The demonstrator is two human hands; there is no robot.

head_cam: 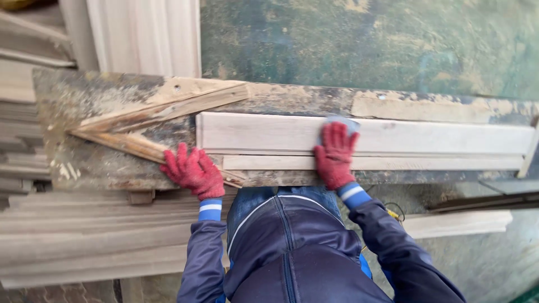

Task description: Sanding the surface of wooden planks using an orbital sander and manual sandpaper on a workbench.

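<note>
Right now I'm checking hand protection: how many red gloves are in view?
2. One on the left hand, resting on the worn bench by the wedge strips; one on the right hand, pressing a sanding pad on the pale board.

Two hands in red knit gloves: the left hand (192, 171) and the right hand (335, 155). One worn desk (101, 168) carries one long pale moulded board (426, 139), one grey sanding pad (343, 122) under the right hand's fingers (337, 133), and two thin wooden strips (157, 112) fixed in a wedge at the left. One loose pale board (457, 223) lies below at the right.
</note>
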